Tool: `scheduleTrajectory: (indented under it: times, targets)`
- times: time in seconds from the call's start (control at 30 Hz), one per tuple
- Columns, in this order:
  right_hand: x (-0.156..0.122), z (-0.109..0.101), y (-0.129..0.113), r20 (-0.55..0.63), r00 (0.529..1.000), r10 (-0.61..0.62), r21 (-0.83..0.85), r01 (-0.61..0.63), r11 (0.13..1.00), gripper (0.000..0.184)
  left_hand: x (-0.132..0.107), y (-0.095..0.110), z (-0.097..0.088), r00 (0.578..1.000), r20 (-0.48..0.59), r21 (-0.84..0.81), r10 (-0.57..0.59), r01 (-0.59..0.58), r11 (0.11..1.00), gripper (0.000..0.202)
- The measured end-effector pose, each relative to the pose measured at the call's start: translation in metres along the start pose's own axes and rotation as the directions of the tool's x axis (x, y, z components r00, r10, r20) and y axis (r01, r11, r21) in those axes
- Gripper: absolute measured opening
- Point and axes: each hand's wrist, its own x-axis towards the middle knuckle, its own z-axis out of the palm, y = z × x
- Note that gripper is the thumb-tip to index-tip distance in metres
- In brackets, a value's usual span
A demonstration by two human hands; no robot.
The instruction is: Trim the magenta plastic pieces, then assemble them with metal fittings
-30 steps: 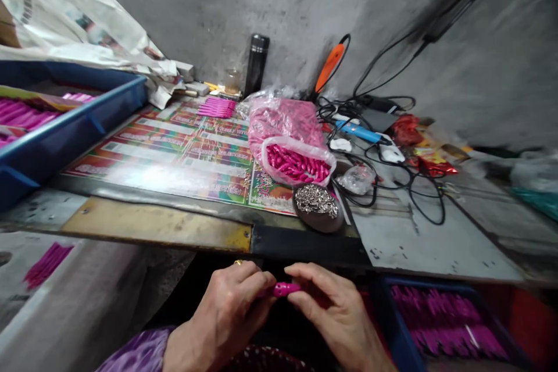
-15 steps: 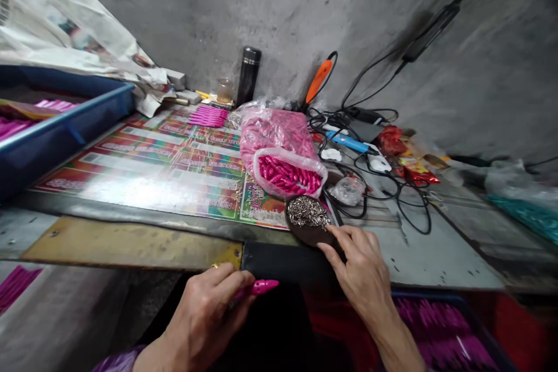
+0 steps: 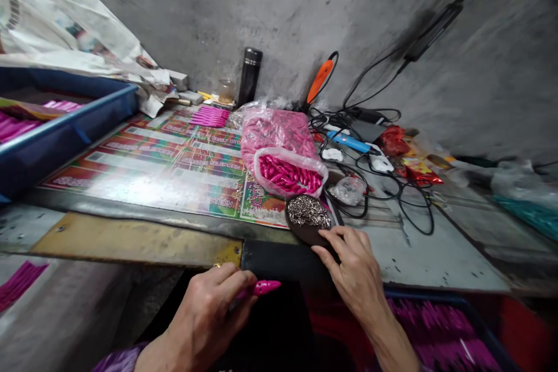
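My left hand [image 3: 213, 308] is closed round a glossy pink pointed plastic piece [image 3: 267, 286], whose tip sticks out to the right below the bench edge. Small dark holes show on that tip; the rest is hidden in my fingers. My right hand [image 3: 351, 267] is at the near rim of a dark round dish [image 3: 307, 236]. Its thumb and forefinger are apart, and I see nothing between them. Small shiny metal parts [image 3: 307, 210] fill the far part of the dish. Just behind it lies an open plastic bag [image 3: 279, 131] full of similar pink pieces [image 3: 290, 175].
A blue tray [image 3: 87, 122] stands on the left, and another tray with pink pieces [image 3: 440, 325] sits low on the right. A row of pink pieces [image 3: 210, 117], a black flask [image 3: 250, 77], tangled cables [image 3: 399, 186] and an orange-handled tool [image 3: 319, 80] are towards the wall.
My right hand has shifted slightly left along the dish's near rim. My left hand keeps its grip on the pink piece, nearly still. The whole view has moved a little.
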Motion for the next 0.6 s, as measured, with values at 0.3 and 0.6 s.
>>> scheduleTrajectory:
  times: [0.3,0.6]
  targets:
    - [0.014,-0.003,-0.005,0.027,1.000,-0.004,0.286,-0.004,0.958,0.021,-0.002,0.011,-0.003,0.994,0.088,0.012,-0.062,0.061,0.998,0.014]
    - [-0.002,-0.029,-0.095,0.162,0.978,0.132,0.770,-0.209,0.603,0.016,-0.002,0.021,-0.003,0.990,0.116,0.031,-0.074,0.071,0.997,0.017]
